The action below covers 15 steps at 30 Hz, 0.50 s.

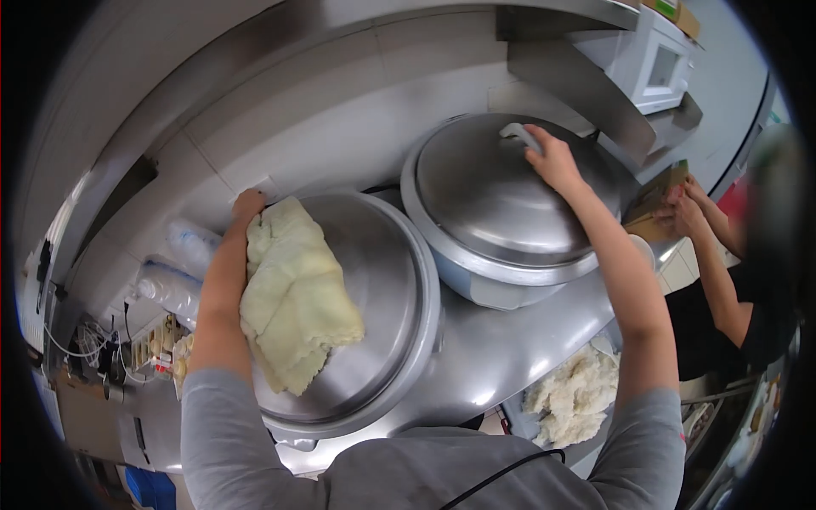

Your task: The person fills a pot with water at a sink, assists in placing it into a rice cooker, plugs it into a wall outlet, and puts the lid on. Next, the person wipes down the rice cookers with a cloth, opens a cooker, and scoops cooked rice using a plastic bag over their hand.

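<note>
Shirt (416,476) | right fingers (537,138) gripping lid handle (512,131) | left fingers (252,197) unclear | cloth (296,293) on other lid (378,280)

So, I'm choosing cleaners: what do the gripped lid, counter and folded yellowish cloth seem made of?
Gripped lid: metal, perhaps stainless steel or aluminium, brushed-looking, with soft streaky highlights.
Counter: likely stainless steel, smooth and satiny, with bright blurred reflections.
Folded yellowish cloth: matte, soft-looking fabric, judging by its creases and ragged edge; the fibre can't be told.
</note>
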### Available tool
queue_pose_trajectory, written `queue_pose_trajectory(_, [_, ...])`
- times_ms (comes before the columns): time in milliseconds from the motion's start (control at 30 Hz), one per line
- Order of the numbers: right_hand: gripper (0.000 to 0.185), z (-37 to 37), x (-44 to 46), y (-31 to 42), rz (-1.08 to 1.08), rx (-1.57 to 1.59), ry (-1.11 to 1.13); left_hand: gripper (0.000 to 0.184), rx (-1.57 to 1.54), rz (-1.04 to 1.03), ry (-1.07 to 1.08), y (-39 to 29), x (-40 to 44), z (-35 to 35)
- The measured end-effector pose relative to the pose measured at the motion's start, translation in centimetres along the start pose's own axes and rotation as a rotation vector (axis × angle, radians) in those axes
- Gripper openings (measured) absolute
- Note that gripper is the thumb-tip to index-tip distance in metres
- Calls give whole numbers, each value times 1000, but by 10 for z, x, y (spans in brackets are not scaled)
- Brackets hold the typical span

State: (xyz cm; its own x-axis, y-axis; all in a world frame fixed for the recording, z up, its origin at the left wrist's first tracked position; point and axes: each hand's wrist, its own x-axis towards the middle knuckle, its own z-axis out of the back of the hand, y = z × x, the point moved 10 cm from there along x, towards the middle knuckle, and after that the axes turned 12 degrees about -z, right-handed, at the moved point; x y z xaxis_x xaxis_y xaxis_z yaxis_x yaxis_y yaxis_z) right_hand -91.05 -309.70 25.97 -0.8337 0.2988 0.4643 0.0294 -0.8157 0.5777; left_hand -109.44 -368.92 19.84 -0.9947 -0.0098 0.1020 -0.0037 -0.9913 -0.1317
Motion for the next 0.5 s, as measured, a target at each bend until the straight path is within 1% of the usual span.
queue_pose_trajectory(67, [47,-5,2,-4,-60,-2,29,45,87,-77,-99,1,6,12])
queue_pose_trajectory(100, [46,-5,2,-2,-68,-3,26,45,86,-92,-100,-7,2,20])
queue_pose_trajectory(167, [46,-6,2,0,-71,-11,20,50,-61,10,55,-11,-11,30])
queue_pose_trajectory(200, [46,-5,1,0,-69,-17,26,50,-59,-6,58,-16,-11,34])
queue_pose_trajectory(267, [46,-3,-3,0,-96,-27,22,49,-122,-114,-63,-26,-6,53])
queue_pose_trajectory(300, [46,-3,-3,1,-104,-34,27,48,-143,-117,-123,-39,-19,67])
queue_pose_trajectory(333, [46,-3,-3,-2,-113,-33,21,48,-139,-127,-122,-44,-22,73])
queue_pose_trajectory(400, [47,-4,-3,-1,-67,-11,-3,47,-175,-245,-189,-63,-31,89])
queue_pose_trajectory(433, [46,-6,-3,-4,-75,-25,-6,47,-171,-247,-185,-68,-35,92])
queue_pose_trajectory(500, [46,-9,-3,-4,-64,-22,-13,46,-249,-344,-196,-89,-43,98])
